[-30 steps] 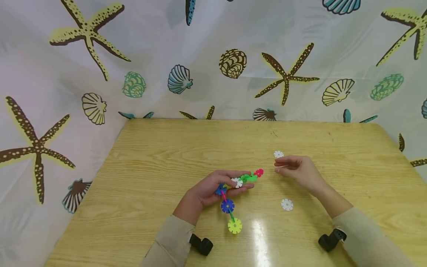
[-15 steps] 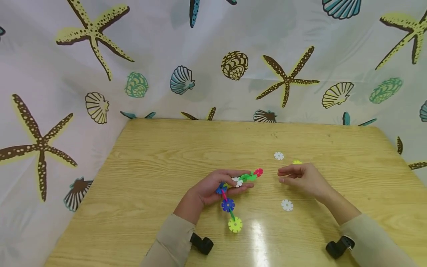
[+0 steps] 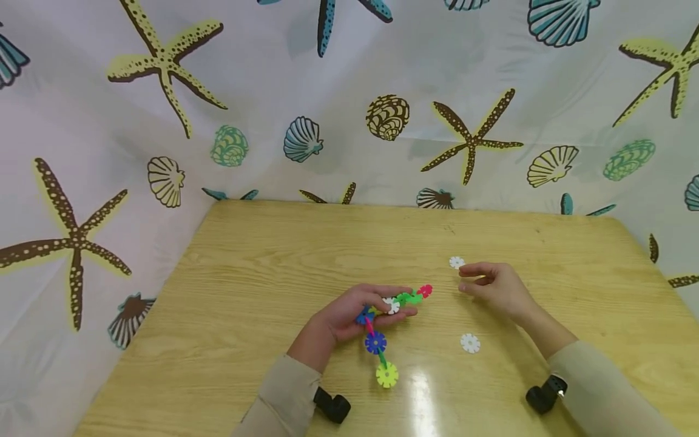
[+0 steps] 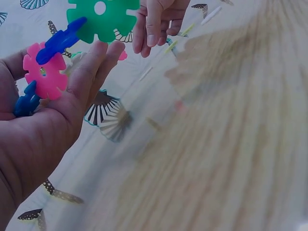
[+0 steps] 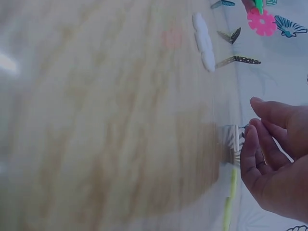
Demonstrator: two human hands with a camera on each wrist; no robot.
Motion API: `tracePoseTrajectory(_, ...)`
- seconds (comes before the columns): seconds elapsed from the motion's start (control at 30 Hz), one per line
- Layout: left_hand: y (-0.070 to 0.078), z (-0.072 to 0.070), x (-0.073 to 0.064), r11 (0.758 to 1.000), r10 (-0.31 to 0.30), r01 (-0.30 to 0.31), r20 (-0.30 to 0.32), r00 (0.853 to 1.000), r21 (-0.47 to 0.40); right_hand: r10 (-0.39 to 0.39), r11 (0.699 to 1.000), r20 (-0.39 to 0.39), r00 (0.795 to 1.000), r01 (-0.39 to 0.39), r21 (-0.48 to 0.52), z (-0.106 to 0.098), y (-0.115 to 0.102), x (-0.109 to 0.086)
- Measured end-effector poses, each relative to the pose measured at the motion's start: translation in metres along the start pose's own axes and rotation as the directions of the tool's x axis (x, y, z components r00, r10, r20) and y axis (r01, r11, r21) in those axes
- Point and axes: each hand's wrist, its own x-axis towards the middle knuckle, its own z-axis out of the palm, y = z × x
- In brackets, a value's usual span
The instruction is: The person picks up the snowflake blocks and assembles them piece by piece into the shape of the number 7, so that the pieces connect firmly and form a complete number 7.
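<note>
My left hand (image 3: 355, 309) holds a chain of slotted plastic discs (image 3: 375, 343), its thumb over the white disc (image 3: 391, 305). One end of the chain, a yellow disc (image 3: 387, 375), hangs below the hand; the pink disc (image 3: 425, 291) at the other end juts past the fingertips. In the left wrist view, a green disc (image 4: 103, 21) and a pink disc (image 4: 45, 72) are joined by a blue one. My right hand (image 3: 499, 291) hovers above the table with bent fingers and nothing visible between them. Close to its fingertips lies a loose white disc (image 3: 456, 262).
Another white disc (image 3: 470, 343) lies on the wooden table (image 3: 273, 255), nearer the front. Yellow discs (image 5: 227, 214) show edge-on beyond my right hand in the right wrist view. A patterned cloth (image 3: 338, 73) hangs behind the table.
My right hand drew back, baring a yellow disc, then moved forward again toward the far white disc and covers the yellow one. My left hand keeps hold of the chain, nearly still.
</note>
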Motion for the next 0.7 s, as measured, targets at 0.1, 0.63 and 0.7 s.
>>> tracePoseTrajectory(0.1, -0.001, 0.000, -0.001, 1.000, 0.000, 0.000, -0.002, 1.000, 0.000, -0.001, 1.000, -0.024, 1.000, 0.001, -0.018, 0.001, 0.002, 0.004)
tracePoseTrajectory(0.63, 0.001, 0.001, -0.002, 1.000, -0.003, 0.003, -0.022, 1.000, 0.000, 0.033, 0.993, -0.073, 0.997, -0.041, -0.108, 0.005, 0.000, 0.020)
tracePoseTrajectory(0.7, 0.000, 0.000, -0.002, 1.000, -0.002, 0.002, -0.020, 1.000, 0.000, 0.034, 0.991, -0.075, 0.997, -0.043, -0.130, 0.006, 0.001, 0.022)
